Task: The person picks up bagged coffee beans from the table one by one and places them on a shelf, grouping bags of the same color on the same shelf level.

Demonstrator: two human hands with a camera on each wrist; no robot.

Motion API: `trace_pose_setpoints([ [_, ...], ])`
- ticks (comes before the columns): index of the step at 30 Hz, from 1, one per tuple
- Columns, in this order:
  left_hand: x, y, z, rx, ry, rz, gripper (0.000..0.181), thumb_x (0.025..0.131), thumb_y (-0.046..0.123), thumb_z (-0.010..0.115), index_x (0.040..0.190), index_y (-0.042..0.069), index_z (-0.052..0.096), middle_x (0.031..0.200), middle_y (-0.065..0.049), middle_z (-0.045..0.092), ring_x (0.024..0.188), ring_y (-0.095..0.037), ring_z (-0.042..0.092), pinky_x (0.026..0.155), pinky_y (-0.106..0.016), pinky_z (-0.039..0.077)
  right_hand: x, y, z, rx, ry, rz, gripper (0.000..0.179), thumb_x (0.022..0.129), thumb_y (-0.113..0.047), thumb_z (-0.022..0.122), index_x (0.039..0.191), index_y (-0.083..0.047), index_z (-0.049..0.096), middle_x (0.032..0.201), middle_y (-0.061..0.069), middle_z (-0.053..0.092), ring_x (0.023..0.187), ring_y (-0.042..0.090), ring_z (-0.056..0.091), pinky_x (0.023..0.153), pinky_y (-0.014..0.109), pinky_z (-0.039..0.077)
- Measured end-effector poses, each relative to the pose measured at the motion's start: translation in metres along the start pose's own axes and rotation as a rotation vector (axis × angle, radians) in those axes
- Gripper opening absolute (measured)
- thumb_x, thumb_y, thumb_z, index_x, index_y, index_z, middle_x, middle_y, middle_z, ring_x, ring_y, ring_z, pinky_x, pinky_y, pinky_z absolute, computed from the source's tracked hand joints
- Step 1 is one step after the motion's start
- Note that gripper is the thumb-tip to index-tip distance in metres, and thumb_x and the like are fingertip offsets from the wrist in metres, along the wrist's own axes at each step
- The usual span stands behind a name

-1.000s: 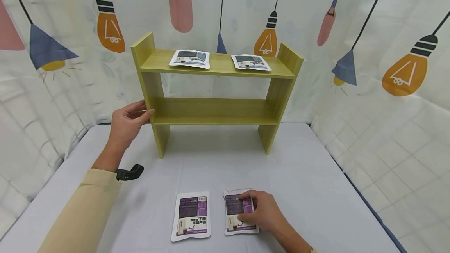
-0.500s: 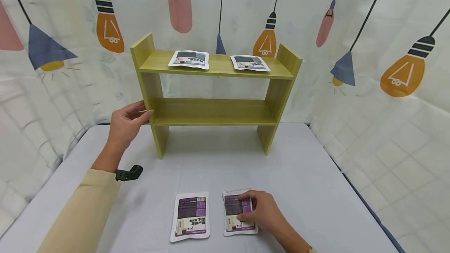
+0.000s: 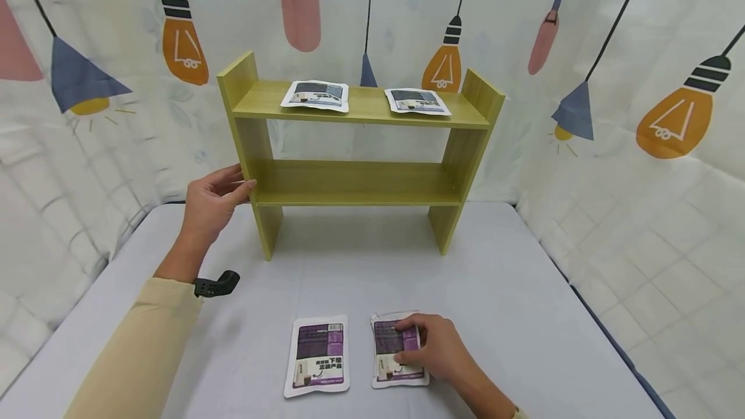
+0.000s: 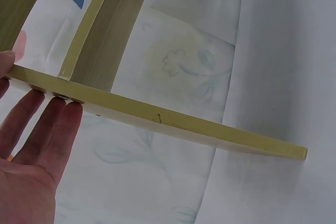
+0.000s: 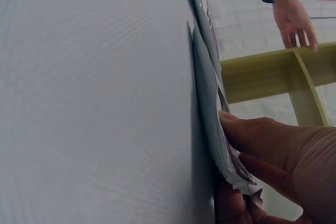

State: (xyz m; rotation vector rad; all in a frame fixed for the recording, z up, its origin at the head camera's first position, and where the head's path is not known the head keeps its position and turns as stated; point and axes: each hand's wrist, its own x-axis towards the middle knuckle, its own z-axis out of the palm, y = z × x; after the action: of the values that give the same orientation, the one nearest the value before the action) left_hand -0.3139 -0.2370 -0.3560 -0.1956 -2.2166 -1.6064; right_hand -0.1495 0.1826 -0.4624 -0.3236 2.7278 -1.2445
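At the left side panel of a yellow-green two-tier shelf, my left hand grips the panel's edge. In the left wrist view its thumb lies on the front edge and its fingers on the outer face. Near the front of the table, my right hand holds a white-edged purple pouch by its right side. The right wrist view shows the thumb on the pouch's printed face and fingertips around its edge, with the pouch low over the tabletop. A matching pouch lies flat to the left.
Two white pouches with dark blue labels, a left one and a right one, lie on the upper shelf board. The table has a white cover. Behind it hangs a lamp-patterned curtain, and fabric walls rise at both sides.
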Motion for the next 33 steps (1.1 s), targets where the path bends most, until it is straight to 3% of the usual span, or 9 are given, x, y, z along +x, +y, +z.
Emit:
trace_pose_setpoints([
  [14, 0.0002, -0.0005, -0.0008, 0.022, -0.011, 0.0, 0.054, 0.096, 0.032, 0.073, 0.147, 0.019, 0.058, 0.144, -0.014, 0.061, 0.102, 0.008, 0.065, 0.079, -0.012, 0.059, -0.0017, -0.0008, 0.0002, -0.002, -0.011, -0.02, 0.041, 0.069, -0.018, 0.095, 0.107, -0.018, 0.079, 0.087, -0.004, 0.068, 0.071, 0.009, 0.05, 0.058, 0.02, 0.041],
  [20, -0.0001, -0.0007, -0.0004, 0.008, -0.005, 0.005, 0.053, 0.096, 0.03, 0.073, 0.146, 0.018, 0.06, 0.142, -0.011, 0.063, 0.101, 0.008, 0.066, 0.078, -0.014, 0.059, -0.0013, -0.0011, 0.0016, 0.0, -0.023, -0.02, 0.04, 0.07, -0.018, 0.094, 0.107, -0.018, 0.08, 0.086, -0.004, 0.069, 0.067, 0.005, 0.051, 0.056, 0.019, 0.042],
  [25, -0.0007, -0.0004, -0.0008, 0.0, -0.007, 0.005, 0.053, 0.096, 0.029, 0.074, 0.145, 0.018, 0.06, 0.141, -0.009, 0.064, 0.102, 0.007, 0.066, 0.079, -0.014, 0.06, -0.0001, -0.0014, 0.0011, 0.025, -0.027, -0.025, 0.04, 0.071, -0.017, 0.093, 0.109, -0.016, 0.08, 0.102, 0.004, 0.074, 0.069, 0.007, 0.055, 0.056, 0.019, 0.045],
  [28, -0.0004, -0.0007, -0.0014, 0.004, -0.006, 0.005, 0.053, 0.096, 0.03, 0.073, 0.146, 0.018, 0.059, 0.141, -0.01, 0.064, 0.103, 0.006, 0.066, 0.078, -0.013, 0.059, 0.0019, -0.0003, 0.0009, 0.011, -0.016, -0.02, 0.039, 0.072, -0.02, 0.093, 0.109, -0.018, 0.08, 0.113, 0.008, 0.075, 0.078, 0.011, 0.059, 0.064, 0.021, 0.05],
  [31, 0.0004, -0.0011, -0.0014, 0.001, -0.008, 0.004, 0.053, 0.096, 0.031, 0.073, 0.146, 0.017, 0.059, 0.141, -0.009, 0.064, 0.103, 0.006, 0.066, 0.078, -0.013, 0.059, 0.004, 0.0019, 0.0014, -0.016, 0.004, -0.024, 0.039, 0.072, -0.024, 0.093, 0.109, -0.021, 0.08, 0.119, 0.007, 0.075, 0.098, 0.023, 0.068, 0.085, 0.036, 0.059],
  [33, 0.001, -0.0013, -0.001, -0.006, -0.01, 0.004, 0.053, 0.096, 0.03, 0.074, 0.145, 0.017, 0.06, 0.14, -0.008, 0.064, 0.103, 0.006, 0.066, 0.079, -0.014, 0.06, 0.0054, 0.0041, 0.0019, -0.018, 0.018, -0.028, 0.039, 0.073, -0.027, 0.093, 0.109, -0.022, 0.08, 0.12, 0.005, 0.076, 0.114, 0.029, 0.067, 0.098, 0.047, 0.057],
])
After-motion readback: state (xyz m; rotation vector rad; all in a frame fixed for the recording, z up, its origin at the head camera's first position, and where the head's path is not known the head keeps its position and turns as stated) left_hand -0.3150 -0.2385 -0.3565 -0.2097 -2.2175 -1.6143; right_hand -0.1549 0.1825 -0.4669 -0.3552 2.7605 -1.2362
